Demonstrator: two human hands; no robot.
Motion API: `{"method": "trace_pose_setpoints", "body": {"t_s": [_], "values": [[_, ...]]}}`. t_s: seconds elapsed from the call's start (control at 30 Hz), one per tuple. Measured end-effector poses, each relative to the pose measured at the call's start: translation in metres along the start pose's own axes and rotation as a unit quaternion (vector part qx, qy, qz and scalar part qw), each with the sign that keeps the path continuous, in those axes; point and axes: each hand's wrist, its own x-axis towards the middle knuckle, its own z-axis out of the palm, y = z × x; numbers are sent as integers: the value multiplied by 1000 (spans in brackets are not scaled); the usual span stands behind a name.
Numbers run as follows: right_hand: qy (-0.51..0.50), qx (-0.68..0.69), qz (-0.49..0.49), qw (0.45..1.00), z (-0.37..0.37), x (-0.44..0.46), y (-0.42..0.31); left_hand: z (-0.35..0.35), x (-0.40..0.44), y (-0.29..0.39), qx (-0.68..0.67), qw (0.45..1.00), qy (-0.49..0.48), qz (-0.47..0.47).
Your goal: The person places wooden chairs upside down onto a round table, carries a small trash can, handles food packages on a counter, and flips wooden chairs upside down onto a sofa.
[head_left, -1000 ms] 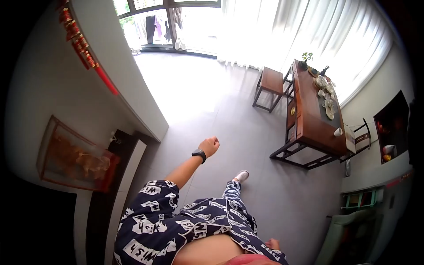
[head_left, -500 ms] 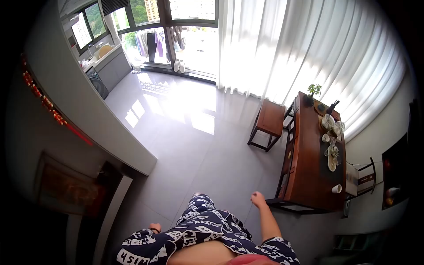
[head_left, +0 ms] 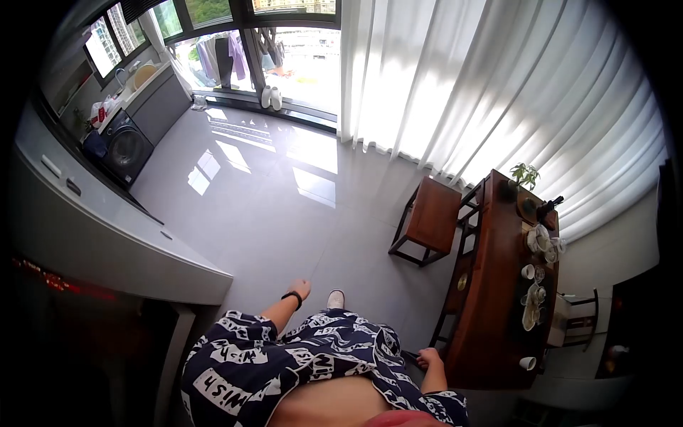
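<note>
My left hand, with a dark band at its wrist, swings out in front over the grey tiled floor. Its fingers are curled in, and I see nothing in it. Low on the right, my right hand hangs beside the near end of a dark wooden tea table. Those fingers are loosely closed too, with no object visible. Between the hands, a light-coloured shoe pokes out below my dark printed clothes.
A wooden stool stands left of the table. On the table are a white cup, other tea ware and a potted plant. A white cabinet-like partition juts in from the left. Behind it sits a washing machine; white shoes rest by the window.
I have moved forward, so the table and stool appear nearer and the washing machine has come into view. My left hand has swung forward, and my right hand has swung back.
</note>
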Motion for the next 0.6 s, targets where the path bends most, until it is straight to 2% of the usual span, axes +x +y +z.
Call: {"method": "trace_pose_setpoints", "body": {"t_s": [0.03,0.1,0.2,0.23,0.27,0.33,0.4,0.43,0.47,0.5,0.53,0.57,0.6], "values": [[80,1,-30,996,7,-22,25,-22,11,28,12,998,36,51],[186,124,-67,972,-8,-7,33,-82,48,141,-13,988,80,131],[172,280,-25,944,-16,8,20,-113,150,243,-66,967,135,204],[153,275,-7,949,-15,19,15,-124,169,271,-81,963,139,214],[135,274,9,952,32,-1,91,-127,120,221,-98,958,142,227],[83,199,47,975,19,31,41,-123,173,266,-108,961,135,218],[-52,175,112,977,17,114,40,-85,225,248,-89,974,134,160],[-39,214,108,970,0,114,5,-67,233,240,-97,979,131,123],[-27,245,100,964,-19,113,-35,-38,263,201,-78,980,154,100],[-11,122,-14,992,-38,146,-37,-27,216,161,-93,990,104,-7],[33,-8,-119,992,-58,183,-38,-18,216,165,17,993,102,-53],[82,-44,-76,993,-99,161,-101,-16,211,171,239,970,-26,-21],[127,-75,-29,989,-146,112,-182,-13,208,174,431,891,-129,61]]}}
